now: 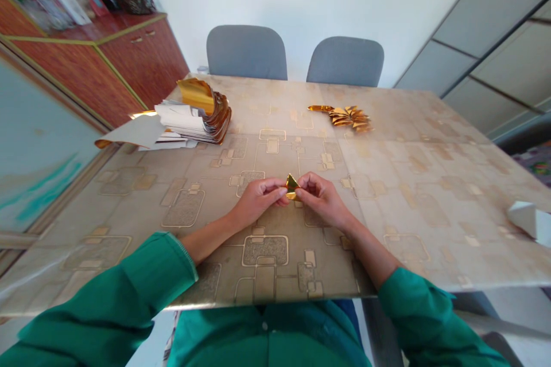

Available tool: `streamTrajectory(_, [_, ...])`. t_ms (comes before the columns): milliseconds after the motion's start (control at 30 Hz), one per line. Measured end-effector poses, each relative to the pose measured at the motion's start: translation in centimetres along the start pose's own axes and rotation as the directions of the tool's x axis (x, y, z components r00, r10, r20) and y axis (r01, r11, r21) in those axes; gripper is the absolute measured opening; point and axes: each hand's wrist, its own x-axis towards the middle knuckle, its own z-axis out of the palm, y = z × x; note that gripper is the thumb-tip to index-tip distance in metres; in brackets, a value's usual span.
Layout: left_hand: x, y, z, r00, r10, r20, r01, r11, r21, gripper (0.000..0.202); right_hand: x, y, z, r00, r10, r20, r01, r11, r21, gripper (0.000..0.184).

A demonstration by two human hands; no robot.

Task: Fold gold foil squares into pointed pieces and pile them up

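Note:
Between my two hands, just above the patterned tablecloth (275, 281), is a small folded piece of gold foil paper (292, 186) with a pointed top. My left hand (263, 198) pinches its left side between thumb and fingers. On the other side, my right hand (321, 194) grips the right edge in the same way. A stack of gold and white foil paper sheets (185, 120) lies at the far left of the table, its top sheets curled. Several folded gold pieces (348, 118) sit in a small pile at the far right of centre.
Two grey chairs (246, 51) stand behind the far table edge, against a white wall. At the left is a reddish wooden cabinet (142, 63) with bags and bottles on top. A white folded object (530, 221) rests near the table's right edge.

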Motion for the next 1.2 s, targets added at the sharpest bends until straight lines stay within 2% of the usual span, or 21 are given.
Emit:
streamTrajectory(67, [-0.2, 0.0, 0.2, 0.992, 0.053, -0.114, -0.049, 0.998, 0.041, 0.024, 0.1, 0.2, 0.1, 0.997, 0.002, -0.074, -0.005, 0.999, -0.048, 0.026])
streamTrajectory(133, [-0.3, 0.1, 0.5, 0.976, 0.129, -0.174, -0.105, 0.984, 0.142, 0.019, 0.1, 0.3, 0.2, 0.991, -0.012, -0.135, -0.003, 0.993, -0.117, 0.023])
streamTrajectory(233, [-0.4, 0.2, 0.7, 0.98, 0.152, -0.125, -0.119, 0.964, 0.238, 0.017, -0.1, 0.1, 0.5, 0.989, -0.041, -0.142, 0.011, 0.979, -0.205, 0.015])
streamTrajectory(333, [-0.2, 0.2, 0.7, 0.988, 0.11, -0.104, -0.087, 0.975, 0.206, 0.021, -0.3, -0.3, 0.7, 0.997, -0.062, -0.039, 0.052, 0.973, -0.226, 0.01])
streamTrajectory(467, [0.1, -0.1, 0.6, 0.988, 0.089, -0.129, -0.068, 0.985, 0.16, 0.023, -0.4, -0.5, 1.1, 0.992, -0.106, 0.071, 0.119, 0.972, -0.205, 0.011])
streamTrajectory(633, [0.3, -0.2, 0.7, 0.991, 0.101, -0.083, -0.094, 0.991, 0.094, 0.024, -0.3, -0.4, 1.1, 0.991, -0.115, 0.066, 0.124, 0.979, -0.162, 0.017])
streamTrajectory(933, [0.4, -0.2, 0.6, 0.993, 0.099, -0.07, -0.098, 0.995, 0.012, 0.028, -0.1, 0.1, 1.1, 0.996, -0.063, 0.065, 0.059, 0.997, 0.053, 0.031])
streamTrajectory(1100, [0.3, -0.3, 0.5, 0.993, 0.104, -0.052, -0.105, 0.994, -0.02, 0.029, -0.2, 0.2, 0.9, 0.996, 0.001, 0.085, -0.007, 0.997, 0.071, 0.037])
streamTrajectory(1200, [0.3, -0.2, 0.5, 0.989, 0.134, -0.066, -0.135, 0.991, -0.002, 0.026, -0.2, 0.0, 0.8, 0.997, -0.019, 0.075, 0.014, 0.998, 0.068, 0.034])
